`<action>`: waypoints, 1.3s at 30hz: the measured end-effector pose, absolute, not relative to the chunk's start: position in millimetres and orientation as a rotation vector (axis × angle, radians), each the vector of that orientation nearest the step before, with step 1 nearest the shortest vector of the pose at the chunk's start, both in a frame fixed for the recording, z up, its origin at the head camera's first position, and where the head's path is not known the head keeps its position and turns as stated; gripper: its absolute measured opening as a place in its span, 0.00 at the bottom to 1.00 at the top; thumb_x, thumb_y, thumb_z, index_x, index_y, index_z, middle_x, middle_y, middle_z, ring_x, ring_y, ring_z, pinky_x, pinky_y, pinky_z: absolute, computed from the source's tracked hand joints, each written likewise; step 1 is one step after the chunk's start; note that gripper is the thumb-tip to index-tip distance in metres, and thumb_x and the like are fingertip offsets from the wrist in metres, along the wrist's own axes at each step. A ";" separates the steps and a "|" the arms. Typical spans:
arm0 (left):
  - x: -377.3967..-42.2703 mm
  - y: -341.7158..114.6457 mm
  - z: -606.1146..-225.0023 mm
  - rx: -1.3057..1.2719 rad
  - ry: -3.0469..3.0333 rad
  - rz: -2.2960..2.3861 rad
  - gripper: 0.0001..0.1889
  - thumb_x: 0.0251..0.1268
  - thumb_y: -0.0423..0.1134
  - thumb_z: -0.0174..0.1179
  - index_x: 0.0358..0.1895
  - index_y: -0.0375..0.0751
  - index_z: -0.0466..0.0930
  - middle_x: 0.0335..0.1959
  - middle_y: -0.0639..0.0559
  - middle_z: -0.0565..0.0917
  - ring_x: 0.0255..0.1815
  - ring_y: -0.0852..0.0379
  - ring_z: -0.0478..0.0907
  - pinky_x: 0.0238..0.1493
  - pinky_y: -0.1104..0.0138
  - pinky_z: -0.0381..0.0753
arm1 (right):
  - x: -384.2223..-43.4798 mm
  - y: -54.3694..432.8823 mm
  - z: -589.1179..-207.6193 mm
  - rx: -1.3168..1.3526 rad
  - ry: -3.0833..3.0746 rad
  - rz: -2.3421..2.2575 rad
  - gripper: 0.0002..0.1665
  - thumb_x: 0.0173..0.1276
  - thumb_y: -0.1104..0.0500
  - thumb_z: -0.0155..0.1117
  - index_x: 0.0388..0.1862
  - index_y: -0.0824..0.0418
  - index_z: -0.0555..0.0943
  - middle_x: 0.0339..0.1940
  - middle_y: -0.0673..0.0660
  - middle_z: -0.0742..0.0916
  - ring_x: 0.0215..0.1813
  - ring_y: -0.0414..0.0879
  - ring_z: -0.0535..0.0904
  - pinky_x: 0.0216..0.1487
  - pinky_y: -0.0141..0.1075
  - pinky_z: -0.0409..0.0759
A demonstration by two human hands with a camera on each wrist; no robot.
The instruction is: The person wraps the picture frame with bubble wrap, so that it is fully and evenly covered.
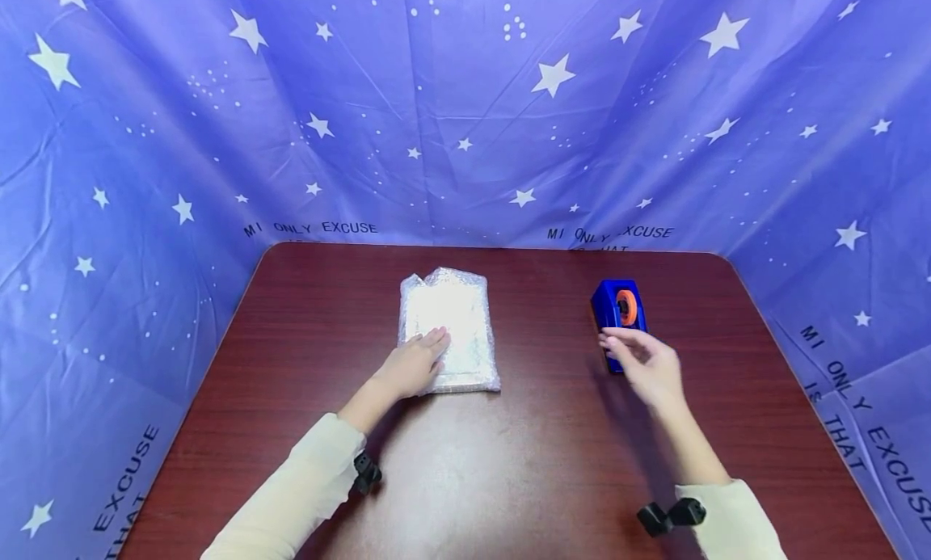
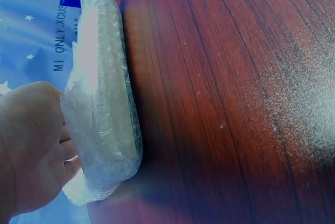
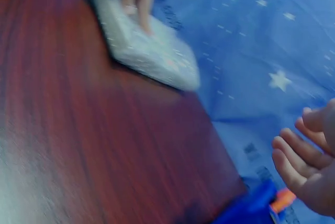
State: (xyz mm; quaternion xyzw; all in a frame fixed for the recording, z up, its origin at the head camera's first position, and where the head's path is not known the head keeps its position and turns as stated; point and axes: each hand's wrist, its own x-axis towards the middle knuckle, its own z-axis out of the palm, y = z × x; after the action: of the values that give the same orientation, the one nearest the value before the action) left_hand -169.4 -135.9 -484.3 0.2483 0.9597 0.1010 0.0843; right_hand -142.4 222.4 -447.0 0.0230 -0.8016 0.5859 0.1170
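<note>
While the fingers of your left hand [image 1: 413, 368] lie straight and palm-down on the bubble-wrapped package [image 1: 464, 322], left of centre on the worktop [image 1: 553, 447], those of your right hand [image 1: 653, 374] bend loosely at the blue tape dispenser [image 1: 609, 305], gripping nothing visible. Your right wrist view reveals separated fingers the head view hides; your right hand points far and left.

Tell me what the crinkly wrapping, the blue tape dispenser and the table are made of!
The wrapping looks like clear, shiny plastic bubble wrap: it's wrinkled, bumpy and see-through. The blue tape dispenser is probably smooth, hard plastic, given its even color and crisp edges. The table seems like glossy wood, showing dark grain lines and bright glare, but might only be wood-patterned.
</note>
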 end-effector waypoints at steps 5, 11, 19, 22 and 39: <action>-168.2 -135.6 -484.6 0.754 2.871 0.324 0.27 0.71 0.41 0.51 0.70 0.34 0.64 0.73 0.42 0.65 0.75 0.49 0.62 0.76 0.54 0.61 | -137.1 257.8 -450.5 -0.276 -2.138 1.927 0.06 0.66 0.68 0.61 0.39 0.64 0.84 0.26 0.37 0.89 0.30 0.30 0.86 0.33 0.23 0.84; -169.5 -136.8 -486.8 0.767 2.893 0.309 0.26 0.71 0.40 0.51 0.70 0.34 0.65 0.73 0.42 0.65 0.75 0.49 0.63 0.76 0.53 0.62 | -152.8 325.9 -522.6 -0.395 -2.076 1.994 0.05 0.63 0.58 0.68 0.37 0.54 0.86 0.25 0.40 0.90 0.28 0.33 0.87 0.31 0.27 0.86; -170.0 -137.6 -485.8 0.756 2.881 0.318 0.27 0.71 0.40 0.51 0.70 0.34 0.64 0.74 0.42 0.64 0.76 0.49 0.62 0.76 0.53 0.61 | -153.0 337.1 -540.3 -0.458 -2.096 2.177 0.08 0.59 0.49 0.72 0.33 0.50 0.85 0.24 0.42 0.90 0.29 0.35 0.88 0.32 0.27 0.86; -169.4 -137.5 -485.4 0.753 2.873 0.335 0.27 0.71 0.40 0.51 0.70 0.34 0.64 0.74 0.42 0.64 0.76 0.49 0.62 0.76 0.53 0.61 | -147.2 322.9 -520.1 -0.520 -2.175 2.222 0.07 0.60 0.46 0.70 0.29 0.46 0.85 0.23 0.41 0.89 0.29 0.33 0.87 0.33 0.26 0.86; -167.6 -136.4 -487.1 0.740 2.870 0.334 0.27 0.71 0.40 0.50 0.70 0.35 0.63 0.74 0.43 0.63 0.76 0.49 0.61 0.77 0.53 0.60 | -138.9 275.9 -459.2 -0.882 -2.112 2.422 0.20 0.71 0.59 0.56 0.18 0.47 0.82 0.18 0.41 0.86 0.26 0.30 0.84 0.34 0.22 0.84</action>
State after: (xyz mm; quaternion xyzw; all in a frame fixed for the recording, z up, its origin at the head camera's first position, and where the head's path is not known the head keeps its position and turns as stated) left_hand -167.6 -136.4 -487.1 0.2474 0.9592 0.1116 0.0792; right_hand -138.9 275.9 -459.2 -0.2637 -0.6309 0.7235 -0.0950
